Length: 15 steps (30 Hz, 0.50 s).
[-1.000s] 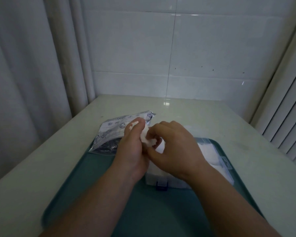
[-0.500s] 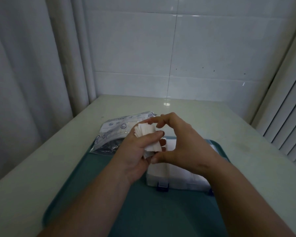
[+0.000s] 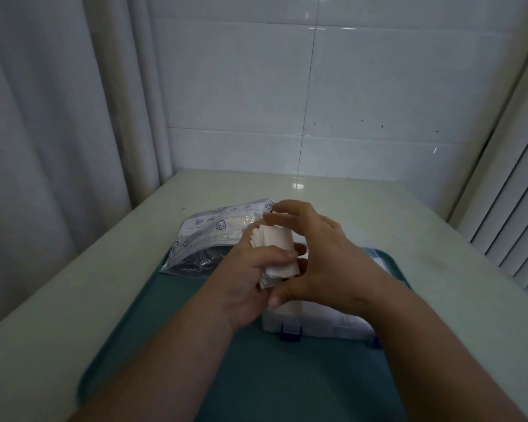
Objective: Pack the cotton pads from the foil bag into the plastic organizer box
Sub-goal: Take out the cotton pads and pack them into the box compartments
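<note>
Head view: the left hand [image 3: 250, 278] grips a stack of soft, white, squarish cotton pads [image 3: 279, 254], long side roughly upright, above the clear plastic organizer box [image 3: 326, 322]. The right hand [image 3: 326, 260] curls round the stack. The crinkled foil bag [image 3: 214, 236] lies flat, beyond-left.

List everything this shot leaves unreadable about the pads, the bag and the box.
- Compartments and fill of the organizer box: head view, the left hand and right hand cover most of it.
- Pad count in the stack: left fingers wrap it, and the edges are too fine.
- Mouth of the foil bag: behind the hands.
- Whether the right hand touches the stack: too dim.
- Near edge of the tray: cut off at the frame bottom.
</note>
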Motion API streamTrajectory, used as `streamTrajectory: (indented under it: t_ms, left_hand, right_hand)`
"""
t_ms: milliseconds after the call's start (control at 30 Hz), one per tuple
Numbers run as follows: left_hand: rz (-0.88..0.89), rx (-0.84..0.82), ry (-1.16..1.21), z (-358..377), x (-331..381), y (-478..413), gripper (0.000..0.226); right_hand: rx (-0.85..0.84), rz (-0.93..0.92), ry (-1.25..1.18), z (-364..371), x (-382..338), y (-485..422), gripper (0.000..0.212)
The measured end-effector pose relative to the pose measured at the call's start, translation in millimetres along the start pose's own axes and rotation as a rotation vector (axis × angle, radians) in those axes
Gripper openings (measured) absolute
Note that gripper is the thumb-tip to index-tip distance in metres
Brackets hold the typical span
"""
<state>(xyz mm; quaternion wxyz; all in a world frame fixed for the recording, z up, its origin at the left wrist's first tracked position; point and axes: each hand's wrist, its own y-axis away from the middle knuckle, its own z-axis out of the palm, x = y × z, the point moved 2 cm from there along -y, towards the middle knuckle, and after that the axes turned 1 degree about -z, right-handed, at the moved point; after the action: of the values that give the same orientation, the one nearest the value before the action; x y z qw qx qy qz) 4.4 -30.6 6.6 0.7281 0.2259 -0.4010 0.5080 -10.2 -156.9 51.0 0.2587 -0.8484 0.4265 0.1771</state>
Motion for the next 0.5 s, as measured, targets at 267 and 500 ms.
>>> streamTrajectory:
  t_ms: [267,500]
  left_hand:
    - [0.005,-0.014,-0.015,2.8,-3.5,-1.6,0.066]
    - [0.011,0.254,0.153,-7.5,4.1,-3.5,0.045]
  right_hand:
    - [0.031,-0.045,0.143,1.5,-7.1,1.6,0.097]
    - [0.171,0.007,-0.017,1.3,9.2,-1.3,0.064]
